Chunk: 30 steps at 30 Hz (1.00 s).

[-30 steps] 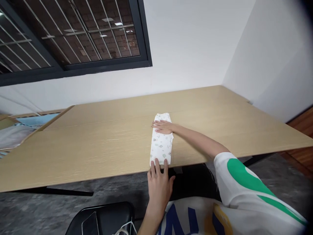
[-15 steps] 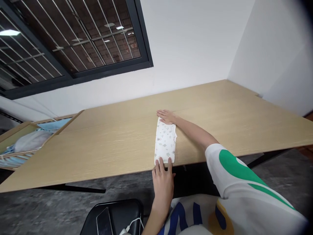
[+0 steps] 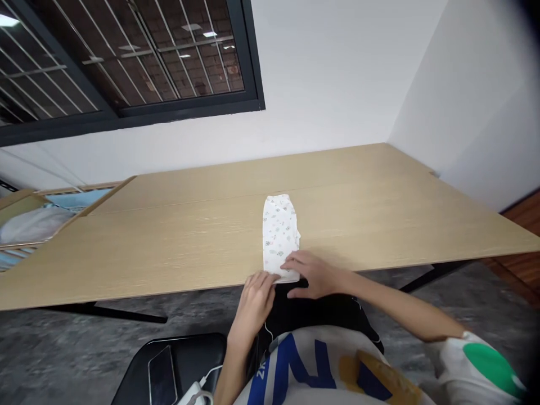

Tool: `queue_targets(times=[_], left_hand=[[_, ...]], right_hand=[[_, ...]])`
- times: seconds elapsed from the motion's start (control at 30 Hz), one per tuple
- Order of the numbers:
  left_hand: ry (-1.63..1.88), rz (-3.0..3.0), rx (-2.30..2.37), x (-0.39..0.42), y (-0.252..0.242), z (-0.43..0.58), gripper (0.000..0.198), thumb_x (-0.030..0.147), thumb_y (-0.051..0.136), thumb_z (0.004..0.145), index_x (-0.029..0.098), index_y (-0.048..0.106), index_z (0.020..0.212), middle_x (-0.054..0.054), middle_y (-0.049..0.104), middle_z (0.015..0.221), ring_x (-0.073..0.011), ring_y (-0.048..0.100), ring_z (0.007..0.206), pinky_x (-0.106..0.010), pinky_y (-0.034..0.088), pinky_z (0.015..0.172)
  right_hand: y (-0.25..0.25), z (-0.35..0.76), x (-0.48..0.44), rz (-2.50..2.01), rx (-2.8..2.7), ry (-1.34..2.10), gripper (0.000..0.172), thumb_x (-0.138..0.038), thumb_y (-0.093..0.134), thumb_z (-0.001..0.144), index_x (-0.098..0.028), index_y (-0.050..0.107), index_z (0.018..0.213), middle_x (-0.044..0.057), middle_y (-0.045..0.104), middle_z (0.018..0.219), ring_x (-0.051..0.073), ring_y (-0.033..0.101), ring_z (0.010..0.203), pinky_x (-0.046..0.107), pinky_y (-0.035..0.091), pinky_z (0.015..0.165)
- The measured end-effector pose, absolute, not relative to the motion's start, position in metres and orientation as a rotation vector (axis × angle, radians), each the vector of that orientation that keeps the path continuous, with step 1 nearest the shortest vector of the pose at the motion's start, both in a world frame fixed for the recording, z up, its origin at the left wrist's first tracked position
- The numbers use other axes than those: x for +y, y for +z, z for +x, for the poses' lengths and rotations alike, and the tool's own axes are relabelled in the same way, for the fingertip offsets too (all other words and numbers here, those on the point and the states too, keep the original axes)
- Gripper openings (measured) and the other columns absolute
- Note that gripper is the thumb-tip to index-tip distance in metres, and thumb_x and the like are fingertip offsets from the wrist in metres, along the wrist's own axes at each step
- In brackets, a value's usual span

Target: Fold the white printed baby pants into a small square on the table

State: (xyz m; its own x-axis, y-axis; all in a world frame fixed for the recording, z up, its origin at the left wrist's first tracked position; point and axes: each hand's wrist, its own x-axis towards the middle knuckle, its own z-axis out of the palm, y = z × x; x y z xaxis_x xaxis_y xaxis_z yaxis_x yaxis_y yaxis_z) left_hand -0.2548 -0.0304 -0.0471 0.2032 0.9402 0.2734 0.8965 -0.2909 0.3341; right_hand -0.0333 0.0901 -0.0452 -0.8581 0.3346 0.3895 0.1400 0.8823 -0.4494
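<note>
A folded white cloth [image 3: 279, 225] with a small scattered print lies lengthwise on the wooden table [image 3: 202, 236], its near end at the front edge. My left hand [image 3: 253, 298] is closed at the cloth's near left corner, fingertips on top and thumb out of sight. Over the near right corner rests my right hand [image 3: 315, 274], fingers on the fabric and thumb spread apart below the edge. Whether the cloth is a garment cannot be told from its folded shape.
On a black chair [image 3: 126, 365] at the lower left lie a phone [image 3: 162, 378] and a white charger [image 3: 194, 392] with a cable. A wooden crib [image 3: 107, 198] with bedding stands left of the table. Behind are a white wall and a barred window [image 3: 169, 107].
My right hand has come back from the cloth's far end to its near right corner. My left hand has shifted left to the near left corner. The view has tilted slightly.
</note>
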Motion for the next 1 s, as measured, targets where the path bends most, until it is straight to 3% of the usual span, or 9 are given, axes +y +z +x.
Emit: queue_targets(times=[0.13,0.23,0.4,0.47,0.57,0.73,1.0], left_hand=[[0.831,2.249,1.649,-0.044,-0.030,-0.266,0.022,0.023,0.055,0.103,0.028,0.064,0.123,-0.002,0.072,0.111,-0.0208,0.065,0.105,-0.036,0.053,0.092],[1.033,2.265,1.538,-0.056,-0.019,-0.264,0.026,0.017,0.063,0.098,0.028,0.066,0.121,-0.001,0.072,0.103,-0.0185,0.066,0.098,-0.033,0.054,0.085],[2.046,2.049,1.527,-0.058,-0.018,-0.248,0.027,0.005,0.070,0.089,0.023,0.066,0.109,-0.004,0.069,0.102,-0.0188,0.067,0.095,-0.036,0.056,0.085],[2.213,1.915,1.593,-0.052,-0.023,-0.241,0.019,0.008,0.068,0.091,0.021,0.065,0.105,-0.003,0.067,0.097,-0.0179,0.066,0.092,-0.035,0.056,0.082],[1.821,2.028,1.789,-0.037,-0.035,-0.230,0.018,0.020,0.064,0.097,0.022,0.064,0.116,-0.007,0.069,0.109,-0.0213,0.067,0.106,-0.040,0.056,0.093],[1.026,2.230,2.155,-0.003,-0.063,-0.212,0.049,0.038,0.054,0.104,0.019,0.050,0.149,-0.019,0.057,0.151,-0.0329,0.055,0.137,-0.051,0.049,0.107],[0.752,2.334,2.366,0.015,-0.088,-0.201,0.051,0.039,0.046,0.106,0.015,0.053,0.150,-0.018,0.051,0.158,-0.0356,0.047,0.147,-0.051,0.045,0.109]], right_hand=[[-0.058,-0.025,0.062,-0.393,-2.542,0.433,0.031,-0.037,0.051,0.107,-0.017,0.065,0.127,0.014,0.072,0.111,0.027,0.066,0.104,0.046,0.055,0.094],[-0.041,-0.022,0.053,-0.340,-2.483,0.496,0.027,-0.031,0.047,0.109,-0.019,0.069,0.118,0.010,0.074,0.103,0.023,0.068,0.098,0.041,0.055,0.090],[0.010,-0.024,0.068,-0.345,-2.341,0.675,0.023,-0.033,0.054,0.107,-0.020,0.069,0.116,0.007,0.074,0.102,0.019,0.068,0.093,0.034,0.054,0.083],[0.023,-0.032,0.090,-0.429,-2.269,0.660,0.020,-0.033,0.057,0.105,-0.020,0.070,0.112,0.006,0.073,0.100,0.019,0.066,0.089,0.033,0.053,0.081],[0.028,-0.049,0.139,-0.606,-2.203,0.628,0.017,-0.032,0.065,0.099,-0.020,0.072,0.109,0.007,0.069,0.103,0.020,0.064,0.092,0.035,0.051,0.085],[0.003,-0.081,0.229,-0.872,-2.176,0.611,0.017,-0.024,0.069,0.094,-0.017,0.074,0.108,0.009,0.068,0.109,0.021,0.063,0.097,0.035,0.048,0.090],[-0.042,-0.105,0.280,-1.060,-2.298,0.575,0.012,-0.019,0.070,0.090,-0.015,0.076,0.100,0.011,0.074,0.106,0.025,0.066,0.103,0.037,0.050,0.095]])
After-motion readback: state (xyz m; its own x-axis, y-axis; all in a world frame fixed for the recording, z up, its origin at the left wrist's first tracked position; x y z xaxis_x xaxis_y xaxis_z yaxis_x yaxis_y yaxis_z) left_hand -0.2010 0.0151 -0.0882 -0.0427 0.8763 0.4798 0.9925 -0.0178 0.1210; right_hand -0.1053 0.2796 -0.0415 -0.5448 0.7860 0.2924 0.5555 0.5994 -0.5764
